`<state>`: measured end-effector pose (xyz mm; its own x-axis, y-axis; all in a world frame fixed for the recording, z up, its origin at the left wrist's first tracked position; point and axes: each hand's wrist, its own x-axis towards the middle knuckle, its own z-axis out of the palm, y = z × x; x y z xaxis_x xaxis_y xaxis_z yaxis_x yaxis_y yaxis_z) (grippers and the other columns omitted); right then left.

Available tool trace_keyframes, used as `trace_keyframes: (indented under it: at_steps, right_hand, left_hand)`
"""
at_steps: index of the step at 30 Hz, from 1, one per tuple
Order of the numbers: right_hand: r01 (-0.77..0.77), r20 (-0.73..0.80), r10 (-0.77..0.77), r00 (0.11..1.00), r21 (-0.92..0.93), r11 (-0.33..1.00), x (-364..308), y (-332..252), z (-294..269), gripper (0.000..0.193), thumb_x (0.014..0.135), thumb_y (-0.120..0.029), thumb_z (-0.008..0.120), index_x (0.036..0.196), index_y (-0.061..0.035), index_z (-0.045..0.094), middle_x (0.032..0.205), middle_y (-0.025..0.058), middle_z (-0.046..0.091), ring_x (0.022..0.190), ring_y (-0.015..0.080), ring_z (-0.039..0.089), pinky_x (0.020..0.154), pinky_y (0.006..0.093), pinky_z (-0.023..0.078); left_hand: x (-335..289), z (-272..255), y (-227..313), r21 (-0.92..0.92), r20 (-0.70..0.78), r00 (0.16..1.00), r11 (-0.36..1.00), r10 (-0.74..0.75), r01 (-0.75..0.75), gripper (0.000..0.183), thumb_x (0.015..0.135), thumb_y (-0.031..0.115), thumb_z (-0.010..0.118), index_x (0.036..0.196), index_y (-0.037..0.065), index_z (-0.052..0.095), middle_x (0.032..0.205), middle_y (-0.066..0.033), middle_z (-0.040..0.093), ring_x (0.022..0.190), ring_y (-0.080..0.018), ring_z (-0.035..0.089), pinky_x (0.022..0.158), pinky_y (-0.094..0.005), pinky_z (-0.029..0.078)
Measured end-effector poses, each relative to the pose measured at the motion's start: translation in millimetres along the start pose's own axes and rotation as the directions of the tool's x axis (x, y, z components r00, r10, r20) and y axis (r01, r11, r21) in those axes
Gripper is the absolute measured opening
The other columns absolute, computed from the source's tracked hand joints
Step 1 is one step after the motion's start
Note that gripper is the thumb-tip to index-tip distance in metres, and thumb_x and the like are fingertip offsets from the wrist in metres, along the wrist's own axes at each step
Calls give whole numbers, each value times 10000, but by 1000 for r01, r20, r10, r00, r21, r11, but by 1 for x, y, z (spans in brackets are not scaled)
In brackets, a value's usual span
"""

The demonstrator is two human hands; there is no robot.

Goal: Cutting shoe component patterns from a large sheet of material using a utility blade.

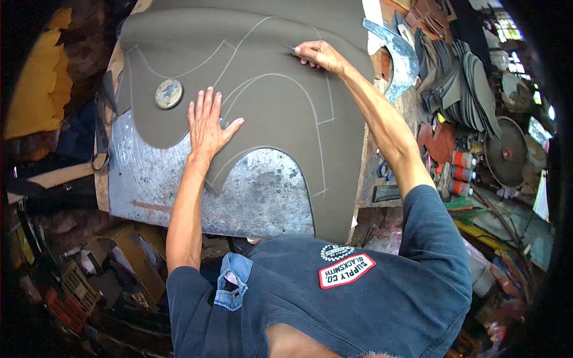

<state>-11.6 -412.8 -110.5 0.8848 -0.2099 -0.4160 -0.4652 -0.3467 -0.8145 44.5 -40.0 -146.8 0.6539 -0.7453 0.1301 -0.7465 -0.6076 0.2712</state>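
Observation:
A large olive-brown sheet point(268, 131), which looks like leather, covers much of the work table and carries pale drawn curves. My left hand point(207, 122) lies flat on it, fingers stretched and spread. A small shiny piece point(224, 123) shows beside that hand, mostly hidden. Farther off to the right, my right hand point(316, 55) pinches a slim, dark pointed tool point(289, 47), its tip facing left over the sheet. I cannot make out whether it is a blade or a marker. A round metal disc point(169, 93) rests on the sheet, left of my left hand.
Beneath the sheet's curved cut edges shows a scratched metal plate point(256, 191). At right are a curved metal template point(394, 56), stacked dark cut pieces point(459, 83), red-labelled bottles point(462, 173) and a round fan point(506, 152). A yellow hide point(39, 77) hangs at left.

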Motion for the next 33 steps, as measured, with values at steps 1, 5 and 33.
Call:
trace_keyframes:
  at_steps: [1, 5, 33]
  right_hand:
    - [43, -15, -45, 999, -90, 995, -6, -6, 9, 396, 895, -472, 619, 1059, -123, 709, 793, 6, 637, 695, 117, 544, 637, 275, 441]
    - [572, 238, -535, 811, -514, 638, -13, -35, 55, 334, 942, -393, 578, 1112, -129, 692, 957, 91, 706, 930, 275, 662, 819, 387, 507]
    - [754, 617, -433, 657, -540, 374, 16, -86, 100, 223, 924, -262, 615, 1086, -134, 698, 988, 59, 654, 969, 284, 637, 807, 411, 510]
  left_hand:
    - [0, 1, 0, 9, 2, 1000, 1000, -24, 24, 879, 820, 574, 667, 1439, 2, 418, 1562, -168, 312, 1476, -314, 221, 1191, -507, 143]
    - [6, -1, 3, -37, -33, 999, 999, -31, 30, 913, 789, 611, 675, 1425, 1, 435, 1549, -157, 338, 1466, -307, 247, 1193, -500, 153]
    - [3, 7, -2, 25, -19, 1000, 1000, 3, -2, 768, 882, 594, 580, 1442, 86, 445, 1560, -134, 322, 1469, -311, 234, 1188, -511, 156]
